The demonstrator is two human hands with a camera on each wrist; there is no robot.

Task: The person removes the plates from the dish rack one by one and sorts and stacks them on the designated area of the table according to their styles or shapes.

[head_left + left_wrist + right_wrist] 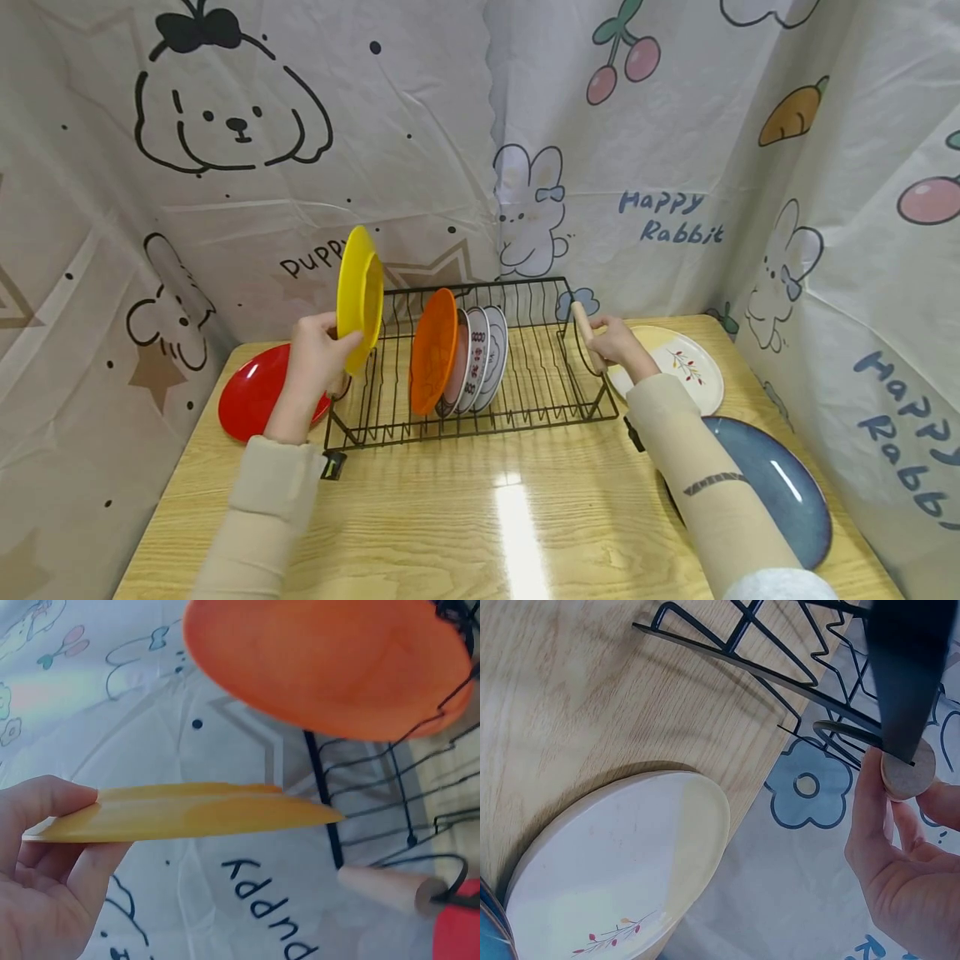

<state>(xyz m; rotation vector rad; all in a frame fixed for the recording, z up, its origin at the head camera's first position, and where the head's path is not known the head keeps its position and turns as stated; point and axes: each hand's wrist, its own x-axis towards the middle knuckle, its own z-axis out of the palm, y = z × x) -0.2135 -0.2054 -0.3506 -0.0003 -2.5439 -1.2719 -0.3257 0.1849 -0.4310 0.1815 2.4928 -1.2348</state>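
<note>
Yel. plate [360, 292] in L hand [313, 354], R hand [619, 343] on rack handle [587, 336].

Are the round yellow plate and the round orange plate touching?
Apart: the head view shows a clear gap between the yellow plate and orange plate.

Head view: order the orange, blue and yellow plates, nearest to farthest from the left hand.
1. Yellow plate: held in the left hand.
2. Orange plate: in the rack, further right.
3. Blue plate: on the table, far right.

Perhaps eight plates [431, 354], the nested ones overlapping; one wire rack [536, 358]; two wooden handles [587, 335]; one tabletop [420, 517]
</note>
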